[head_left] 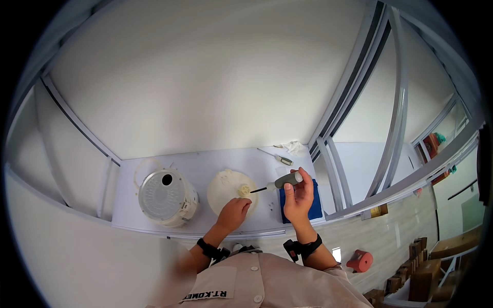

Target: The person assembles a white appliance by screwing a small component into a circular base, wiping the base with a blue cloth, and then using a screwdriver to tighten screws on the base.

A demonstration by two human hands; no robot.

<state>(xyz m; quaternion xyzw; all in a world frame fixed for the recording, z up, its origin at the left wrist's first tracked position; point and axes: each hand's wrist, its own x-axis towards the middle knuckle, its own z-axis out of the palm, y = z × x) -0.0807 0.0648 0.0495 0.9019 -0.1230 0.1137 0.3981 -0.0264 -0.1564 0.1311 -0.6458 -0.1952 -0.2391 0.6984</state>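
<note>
My right hand [300,197] holds a screwdriver [287,180] by its grey handle, with the palm partly turned up. The dark shaft points left, and its tip is at a small yellowish round part [244,190] on a cream round disc [218,187]. I cannot tell whether the tip touches that part. My left hand [234,213] is closed at the disc's near right side, its fingertips pressed together just below the yellowish part. Whatever those fingers pinch is hidden.
Left of the disc stands a white cylindrical appliance [160,197] with a holed top. A second screwdriver [282,159] and crumpled white material [294,147] lie at the back right. Small bits [271,206] lie near a blue item [318,205]. Frame posts [336,174] rise on the right.
</note>
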